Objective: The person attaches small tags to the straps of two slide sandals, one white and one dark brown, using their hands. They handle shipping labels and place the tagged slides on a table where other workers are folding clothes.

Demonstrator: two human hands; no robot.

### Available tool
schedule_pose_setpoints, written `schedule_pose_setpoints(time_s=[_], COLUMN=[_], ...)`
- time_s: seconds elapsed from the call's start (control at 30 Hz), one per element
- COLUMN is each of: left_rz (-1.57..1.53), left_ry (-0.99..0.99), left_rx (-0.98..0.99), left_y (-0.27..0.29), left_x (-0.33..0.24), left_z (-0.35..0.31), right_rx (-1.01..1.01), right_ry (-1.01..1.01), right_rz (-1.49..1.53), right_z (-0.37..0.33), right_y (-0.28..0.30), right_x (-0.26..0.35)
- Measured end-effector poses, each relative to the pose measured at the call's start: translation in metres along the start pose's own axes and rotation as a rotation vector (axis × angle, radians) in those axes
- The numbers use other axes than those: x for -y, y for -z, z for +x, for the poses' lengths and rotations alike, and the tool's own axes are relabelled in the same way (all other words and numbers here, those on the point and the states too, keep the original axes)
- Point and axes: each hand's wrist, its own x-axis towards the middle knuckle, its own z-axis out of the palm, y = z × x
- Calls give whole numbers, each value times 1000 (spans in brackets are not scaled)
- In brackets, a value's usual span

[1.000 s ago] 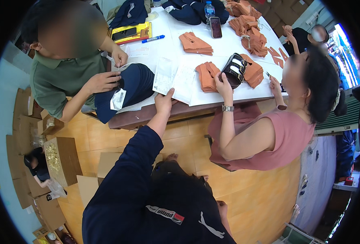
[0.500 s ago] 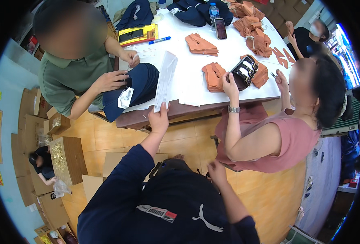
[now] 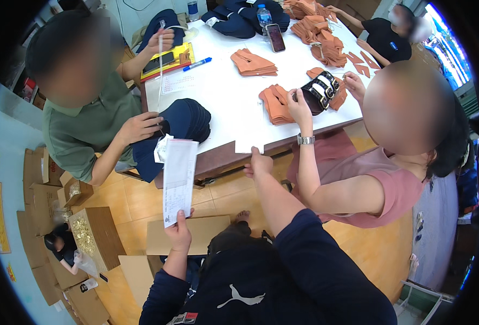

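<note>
My left hand (image 3: 180,232) grips the lower end of a long white paper form (image 3: 180,176) with printed lines, held upright off the table's front edge. Its top end overlaps a white label (image 3: 161,149) on a stack of navy fabric pieces (image 3: 188,122). My right hand (image 3: 259,164) is stretched forward to the table edge. Its thumb and fingers pinch the near corner of a white paper sheet (image 3: 249,142) that extends onto the white tabletop.
At left, a person in green (image 3: 77,130) touches the navy stack and lifts a thin strip. A person in pink (image 3: 353,195) holds a black buckled piece (image 3: 319,95) at right. Orange stacks (image 3: 253,62), a phone (image 3: 275,38) and a bottle (image 3: 264,17) are on the table (image 3: 217,81). An open carton (image 3: 182,235) stands below.
My left hand has drawn the paper form down and left. My right hand has reached from near my body to the sheet at the table edge. The person in green has raised one hand.
</note>
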Motion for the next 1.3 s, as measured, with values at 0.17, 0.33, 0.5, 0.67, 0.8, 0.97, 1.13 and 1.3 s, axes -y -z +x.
schedule_pose_setpoints(time_s=[0.17, 0.33, 0.5, 0.67, 0.8, 0.97, 1.13, 1.3], left_rz=[17, 32, 157, -117, -312, -263, -72, -122], left_ry=[-42, -55, -135, 354, 449, 458, 415, 499], left_rx=[-38, -11, 77, 404, 444, 521, 652, 707], left_y=[4, -11, -22, -27, -26, -17, -11, -11], left_x=[1, -6, -12, -4, 4, 4, -1, -11], left_z=[19, 72, 116, 120, 110, 108, 105, 108], right_rx=[25, 99, 416, 520, 424, 374, 350, 317], right_ry=[167, 331, 276, 457, 603, 619, 652, 669], right_rz=[379, 410, 537, 341, 223, 144, 101, 81], right_z=[-13, -45, -55, -42, -40, -44, -44, -39], right_y=[5, 37, 71, 71, 67, 68, 68, 73], right_x=[-34, -78, -98, -77, -66, -64, -66, -66])
